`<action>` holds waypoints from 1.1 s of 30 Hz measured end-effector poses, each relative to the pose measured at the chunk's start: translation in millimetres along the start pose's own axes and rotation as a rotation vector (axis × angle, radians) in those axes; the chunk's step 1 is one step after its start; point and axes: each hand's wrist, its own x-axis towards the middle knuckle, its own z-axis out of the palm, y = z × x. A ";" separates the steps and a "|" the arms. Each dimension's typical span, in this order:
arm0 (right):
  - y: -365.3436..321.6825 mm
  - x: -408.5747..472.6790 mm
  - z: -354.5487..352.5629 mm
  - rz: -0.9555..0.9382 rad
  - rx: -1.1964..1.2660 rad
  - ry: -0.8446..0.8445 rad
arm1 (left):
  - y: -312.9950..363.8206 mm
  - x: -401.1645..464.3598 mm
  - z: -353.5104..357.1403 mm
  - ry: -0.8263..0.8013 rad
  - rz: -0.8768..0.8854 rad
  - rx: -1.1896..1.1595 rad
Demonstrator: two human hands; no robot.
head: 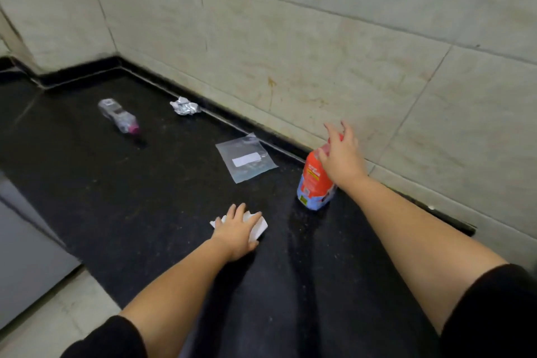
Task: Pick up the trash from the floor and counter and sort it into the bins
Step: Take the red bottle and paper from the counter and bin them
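On counter point(145, 197) we found left hand point(236, 231) flat on paper point(258, 227), right hand point(341, 154) spread over carton point(315, 180); we advised closing fully before lifting.

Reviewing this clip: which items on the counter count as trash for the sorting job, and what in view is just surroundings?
Belongs to the job:
- white paper under the left hand
- red and blue carton at the right hand
- clear plastic pouch
- plastic bottle
- crumpled foil

Just surroundings:
- black counter
- tiled wall
- grey cabinet

No bins are in view.
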 end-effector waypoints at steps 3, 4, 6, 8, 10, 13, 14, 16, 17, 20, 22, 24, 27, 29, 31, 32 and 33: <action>8.7 10.2 13.8 0.038 0.030 -0.034 | -6.5 15.4 10.4 -0.034 -0.012 0.026; 10.5 11.4 17.3 0.035 0.054 -0.018 | -6.9 18.4 13.2 0.007 -0.009 0.062; 10.4 11.7 21.7 0.046 0.100 0.027 | -6.6 21.2 16.4 0.100 0.011 0.099; 7.3 10.9 22.2 0.064 0.116 0.056 | -6.8 19.4 17.3 0.142 0.046 0.083; 5.0 9.9 20.1 0.072 0.098 0.058 | -8.0 12.6 15.4 0.151 0.065 0.047; 0.1 4.5 14.5 0.052 0.048 0.006 | -12.3 -4.7 10.6 0.101 0.066 0.013; -3.1 1.1 13.3 0.025 0.045 -0.002 | -15.1 -11.0 9.2 0.093 0.062 0.007; -14.0 -9.8 11.6 -0.035 0.067 -0.022 | -23.1 -23.9 5.8 0.113 0.034 -0.007; -21.8 -16.8 10.5 -0.063 0.077 -0.045 | -27.5 -31.5 4.2 0.130 0.011 -0.016; -49.7 -41.3 7.2 -0.158 0.101 -0.113 | -38.4 -61.0 0.7 0.188 -0.087 -0.040; -69.7 -58.2 3.3 -0.235 0.117 -0.140 | -42.7 -87.5 -0.1 0.233 -0.156 -0.050; -90.1 -76.1 -1.1 -0.311 0.133 -0.167 | -44.1 -119.7 4.2 0.274 -0.229 -0.055; -122.0 -108.7 -6.1 -0.443 0.181 -0.187 | -44.1 -177.6 21.6 0.334 -0.373 -0.091; -144.6 -137.3 -7.3 -0.520 0.217 -0.207 | -43.2 -221.1 41.1 0.359 -0.473 -0.141; -168.8 -171.7 -4.8 -0.588 0.247 -0.242 | -43.6 -267.6 65.1 0.375 -0.570 -0.204; -181.4 -191.7 -2.1 -0.625 0.265 -0.267 | -44.7 -291.8 78.8 0.377 -0.614 -0.232; -195.0 -213.8 1.4 -0.671 0.282 -0.295 | -45.7 -317.4 92.2 0.378 -0.663 -0.261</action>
